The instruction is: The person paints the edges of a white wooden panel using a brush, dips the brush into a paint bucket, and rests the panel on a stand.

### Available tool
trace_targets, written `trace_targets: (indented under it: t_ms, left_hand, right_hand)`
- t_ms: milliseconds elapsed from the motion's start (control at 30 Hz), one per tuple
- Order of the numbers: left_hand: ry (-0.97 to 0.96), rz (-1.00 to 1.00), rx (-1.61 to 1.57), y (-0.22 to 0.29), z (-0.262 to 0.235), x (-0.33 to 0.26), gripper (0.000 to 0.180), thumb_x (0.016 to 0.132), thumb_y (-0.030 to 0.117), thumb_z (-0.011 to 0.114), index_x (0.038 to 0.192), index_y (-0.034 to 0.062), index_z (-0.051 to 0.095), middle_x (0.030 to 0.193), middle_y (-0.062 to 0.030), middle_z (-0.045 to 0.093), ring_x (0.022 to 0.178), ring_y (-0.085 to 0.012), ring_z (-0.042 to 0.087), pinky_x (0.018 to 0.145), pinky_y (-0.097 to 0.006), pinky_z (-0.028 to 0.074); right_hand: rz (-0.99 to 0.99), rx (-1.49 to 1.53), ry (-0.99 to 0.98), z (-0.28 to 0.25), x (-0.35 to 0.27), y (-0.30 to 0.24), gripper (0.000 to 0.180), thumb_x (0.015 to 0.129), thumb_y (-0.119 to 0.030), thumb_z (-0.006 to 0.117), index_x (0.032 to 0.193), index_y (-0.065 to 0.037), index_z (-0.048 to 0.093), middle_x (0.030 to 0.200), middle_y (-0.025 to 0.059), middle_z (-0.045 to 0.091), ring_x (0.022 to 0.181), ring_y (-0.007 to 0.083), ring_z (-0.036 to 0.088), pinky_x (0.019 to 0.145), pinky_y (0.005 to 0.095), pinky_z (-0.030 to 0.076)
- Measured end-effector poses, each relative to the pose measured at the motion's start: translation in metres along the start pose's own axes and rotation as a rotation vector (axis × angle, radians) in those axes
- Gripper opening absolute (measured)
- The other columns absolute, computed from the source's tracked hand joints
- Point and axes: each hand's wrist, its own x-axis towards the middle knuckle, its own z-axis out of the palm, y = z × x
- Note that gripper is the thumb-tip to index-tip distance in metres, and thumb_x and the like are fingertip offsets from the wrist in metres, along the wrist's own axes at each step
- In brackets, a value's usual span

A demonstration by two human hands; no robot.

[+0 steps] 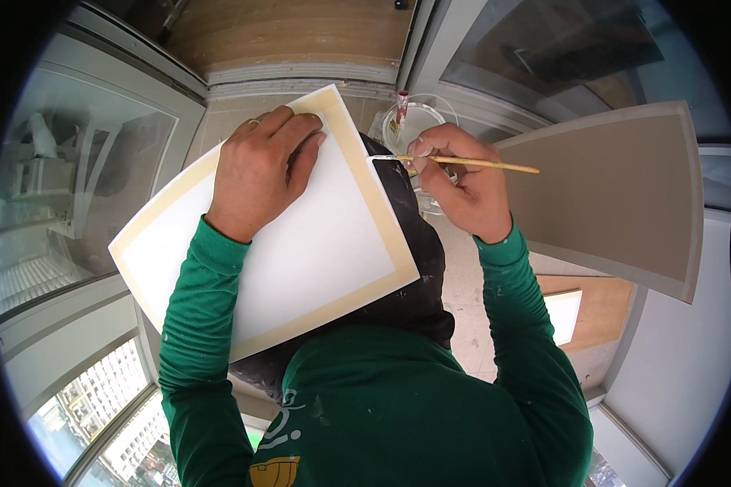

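A white sheet (300, 252) with a tan taped border lies tilted across my lap, over black trousers (418, 268). My left hand (264, 166) presses flat on the sheet's upper part, fingers together, with a ring on one finger. To the right of the sheet's top corner, my right hand (463, 191) pinches a thin paintbrush (495, 165) with a pale wooden handle. The handle points right and the bristle end sits at the sheet's right edge. Both sleeves are green.
A clear glass container (414, 122) with a small red-capped tube (401, 105) stands just beyond my right hand. A large grey board (617, 195) with a pale border leans at the right. Glass window panes (81, 162) surround the left side; a wooden floor (292, 32) lies ahead.
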Motion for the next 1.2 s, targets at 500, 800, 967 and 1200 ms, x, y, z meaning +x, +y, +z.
trace_targets:
  t_ms: [500, 800, 967, 1200]
  left_hand:
    - [0.006, 0.001, 0.008, 0.0, 0.001, 0.0, 0.012, 0.09, 0.007, 0.077, 0.101, 0.0032, 0.075, 0.093, -0.0132, 0.072, 0.075, -0.0334, 0.069, 0.073, -0.04, 0.058]
    - [0.005, -0.01, 0.015, 0.001, 0.001, 0.0, 0.013, 0.09, 0.007, 0.077, 0.101, 0.0032, 0.074, 0.092, -0.0133, 0.072, 0.074, -0.0323, 0.069, 0.072, -0.04, 0.058]
    - [0.0, -0.015, 0.016, 0.001, 0.001, 0.0, 0.013, 0.09, 0.007, 0.077, 0.101, 0.0032, 0.075, 0.091, -0.0133, 0.072, 0.073, -0.0315, 0.069, 0.072, -0.04, 0.058]
    - [0.005, -0.011, 0.008, 0.001, 0.003, 0.001, 0.012, 0.09, 0.007, 0.077, 0.101, 0.0029, 0.075, 0.091, -0.0134, 0.072, 0.069, -0.0311, 0.068, 0.07, -0.039, 0.057]
  right_hand:
    - [0.03, -0.085, -0.133, -0.015, -0.033, -0.015, 0.016, 0.081, 0.002, 0.07, 0.094, -0.006, 0.065, 0.081, 0.0045, 0.071, 0.061, 0.0134, 0.061, 0.058, 0.0274, 0.047]
    - [0.067, -0.066, -0.173, -0.021, -0.048, -0.02, 0.016, 0.081, 0.002, 0.069, 0.094, -0.005, 0.064, 0.082, 0.0057, 0.071, 0.066, 0.0148, 0.066, 0.061, 0.028, 0.051]
    - [0.094, -0.063, -0.205, -0.023, -0.05, -0.025, 0.015, 0.081, 0.002, 0.069, 0.094, -0.004, 0.064, 0.082, 0.0062, 0.07, 0.068, 0.0156, 0.068, 0.063, 0.0282, 0.053]
    - [0.117, 0.094, -0.135, -0.03, -0.052, -0.018, 0.017, 0.085, 0.008, 0.066, 0.099, -0.001, 0.065, 0.086, 0.0081, 0.071, 0.075, 0.0156, 0.07, 0.07, 0.0286, 0.055]
